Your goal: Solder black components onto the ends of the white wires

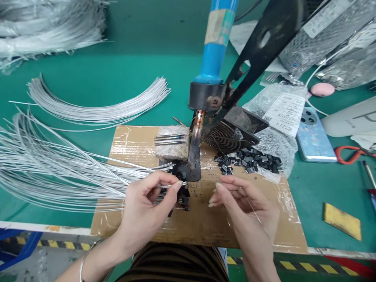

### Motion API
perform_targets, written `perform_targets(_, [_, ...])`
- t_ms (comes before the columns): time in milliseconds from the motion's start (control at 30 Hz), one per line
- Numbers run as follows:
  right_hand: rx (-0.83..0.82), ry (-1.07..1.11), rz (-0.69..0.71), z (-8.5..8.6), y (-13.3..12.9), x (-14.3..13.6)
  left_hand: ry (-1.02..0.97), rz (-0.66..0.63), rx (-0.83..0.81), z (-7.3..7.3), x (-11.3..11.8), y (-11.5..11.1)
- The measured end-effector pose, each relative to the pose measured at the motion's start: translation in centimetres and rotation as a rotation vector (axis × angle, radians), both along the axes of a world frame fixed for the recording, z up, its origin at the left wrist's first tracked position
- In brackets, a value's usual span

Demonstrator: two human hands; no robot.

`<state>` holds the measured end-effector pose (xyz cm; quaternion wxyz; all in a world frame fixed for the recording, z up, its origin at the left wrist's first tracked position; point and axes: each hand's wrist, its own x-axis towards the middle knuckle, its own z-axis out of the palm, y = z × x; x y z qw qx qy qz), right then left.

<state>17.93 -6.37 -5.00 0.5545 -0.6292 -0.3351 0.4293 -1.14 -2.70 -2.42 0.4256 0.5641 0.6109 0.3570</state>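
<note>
My left hand (149, 207) pinches the end of a white wire between thumb and forefinger, just below the soldering stand. The loose bundle of white wires (73, 172) spreads out to its left. Beside its fingertips lie small black pieces (184, 197) at the wire ends. My right hand (248, 211) is closed, thumb against forefinger, with a thin strand of solder wire (255, 211) running across the palm. A gap separates the two hands. Above them the blue-handled soldering iron (212, 58) points down, its tip (194, 150) over the black base.
Brown cardboard (205, 219) lies under the hands. A block (172, 145) sits left of the iron, a black pile (252, 159) to the right. Farther right are a phone (315, 135), red-handled tool (349, 154) and yellow sponge (342, 220). Another wire bundle (100, 109) lies at the back left.
</note>
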Motion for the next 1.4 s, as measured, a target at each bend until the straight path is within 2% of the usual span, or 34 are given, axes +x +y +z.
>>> perform_targets(233, [-0.013,0.18,0.112,0.6,0.6,-2.5,-0.078,-0.015,-0.06,0.3,-0.1,0.1])
perform_targets(400, [-0.025,0.287,0.148,0.5,0.4,-3.5,-0.213,-0.091,-0.123,0.6,-0.4,0.2])
perform_targets(733, [-0.053,0.31,0.176,0.6,0.3,-3.7,-0.228,-0.094,-0.161,1.0,-0.1,0.4])
perform_targets(933, [-0.046,0.3,0.175,0.5,0.3,-3.9,-0.325,-0.08,-0.16,1.0,0.1,0.4])
perform_targets(1033, [-0.038,0.219,0.204,0.5,0.1,-3.6,-0.354,-0.079,-0.169,1.1,0.2,0.6])
perform_targets(1133, [-0.004,-0.027,0.233,0.5,-0.4,-3.1,-0.321,-0.062,-0.2,1.3,0.5,0.8])
perform_targets(1233, [0.016,-0.23,0.173,0.7,-0.9,-3.1,-0.28,-0.032,-0.222,1.4,0.7,1.1])
perform_targets(1333, [0.004,-0.271,0.107,0.7,-1.1,-3.5,-0.259,-0.026,-0.217,1.3,0.8,1.3])
perform_targets(1400, [0.015,-0.296,0.118,0.7,-1.1,-3.5,-0.24,-0.026,-0.21,1.3,0.8,1.4])
